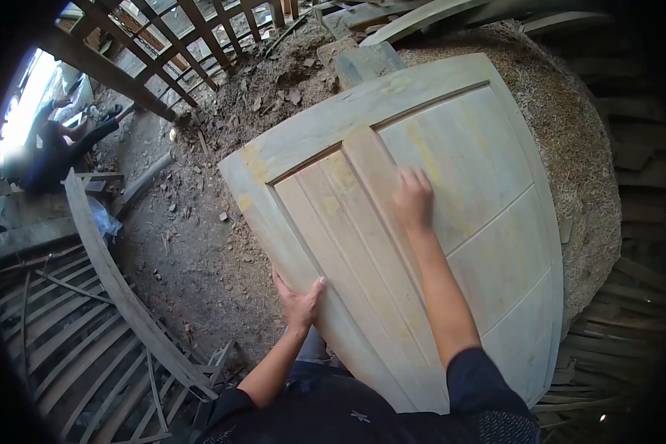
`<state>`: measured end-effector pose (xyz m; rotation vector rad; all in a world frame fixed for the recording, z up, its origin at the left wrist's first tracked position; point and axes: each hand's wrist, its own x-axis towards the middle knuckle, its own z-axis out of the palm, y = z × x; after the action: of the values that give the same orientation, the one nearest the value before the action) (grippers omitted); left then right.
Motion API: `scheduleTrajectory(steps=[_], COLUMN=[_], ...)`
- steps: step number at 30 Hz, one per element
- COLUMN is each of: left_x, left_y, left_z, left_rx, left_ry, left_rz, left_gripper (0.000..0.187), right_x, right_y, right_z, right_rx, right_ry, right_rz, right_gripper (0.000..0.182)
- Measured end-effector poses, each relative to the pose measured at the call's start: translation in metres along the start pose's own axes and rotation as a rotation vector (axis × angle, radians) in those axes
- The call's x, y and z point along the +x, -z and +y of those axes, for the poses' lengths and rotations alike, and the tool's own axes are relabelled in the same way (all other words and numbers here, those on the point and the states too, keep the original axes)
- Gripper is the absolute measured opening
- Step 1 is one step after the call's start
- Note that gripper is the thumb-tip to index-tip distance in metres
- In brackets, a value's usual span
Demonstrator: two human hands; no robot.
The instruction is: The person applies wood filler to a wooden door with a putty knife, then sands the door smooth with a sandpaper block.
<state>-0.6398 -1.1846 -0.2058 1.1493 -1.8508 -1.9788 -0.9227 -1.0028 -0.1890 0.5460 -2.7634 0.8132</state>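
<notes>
A large pale wooden panel [377,274] with a curved frame, recessed boards and yellowish patches lies in front of me. My left hand [300,300] grips the panel's left edge, its thumb on the top face and its fingers over the side. On the panel's upper middle, beside the central upright strip, rests my right hand [414,198]. Its fingers are curled down against the wood and blurred; whatever they hold, if anything, is hidden.
A wooden lattice [177,44] stands at the upper left. Slatted curved wood [74,333] lies at the lower left. Sawdust [584,185] is heaped right of the panel. Another person [59,144] sits at the far left. A block [370,65] touches the panel's top edge.
</notes>
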Motion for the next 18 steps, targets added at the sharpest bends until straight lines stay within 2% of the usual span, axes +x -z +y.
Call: scheduleTrajectory(steps=[2, 4, 5, 7, 10, 13, 14, 16, 18], left_x=[-0.004, -0.002, -0.002, 0.0, -0.001, -0.005, -0.005, -0.003, 0.0], left_y=[-0.002, -0.002, 0.0, 0.001, -0.004, -0.007, -0.007, 0.001, -0.001], left_z=[0.014, 0.013, 0.007, 0.006, 0.019, 0.017, 0.015, 0.011, 0.004], left_rx=[-0.014, -0.026, 0.02, 0.048, 0.125, -0.015, -0.02, -0.009, 0.11], left_ry=[0.033, 0.06, 0.022, -0.027, -0.066, 0.056, 0.08, 0.098, -0.09], left_rz=[0.001, -0.006, 0.002, 0.009, 0.036, 0.015, 0.009, -0.005, 0.03], left_gripper=[0.108, 0.109, 0.109, 0.109, 0.108, 0.103, 0.103, 0.102, 0.105], right_x=[0.077, 0.091, 0.09, 0.039, 0.02, 0.089, 0.085, 0.07, 0.021], right_y=[-0.049, -0.045, -0.04, -0.009, -0.006, -0.047, -0.042, -0.025, -0.005], right_z=[-0.009, -0.01, -0.011, -0.002, -0.015, -0.018, -0.017, -0.015, -0.009], right_rx=[0.028, 0.052, 0.071, 0.006, -0.054, 0.066, 0.072, 0.003, -0.039], right_ry=[0.077, 0.089, 0.093, -0.005, -0.053, 0.116, 0.111, 0.105, 0.09], right_rz=[0.026, -0.006, -0.035, -0.086, -0.008, 0.01, 0.009, -0.14, -0.114], right_gripper=[0.015, 0.015, 0.014, 0.013, 0.014, 0.027, 0.027, 0.03, 0.031])
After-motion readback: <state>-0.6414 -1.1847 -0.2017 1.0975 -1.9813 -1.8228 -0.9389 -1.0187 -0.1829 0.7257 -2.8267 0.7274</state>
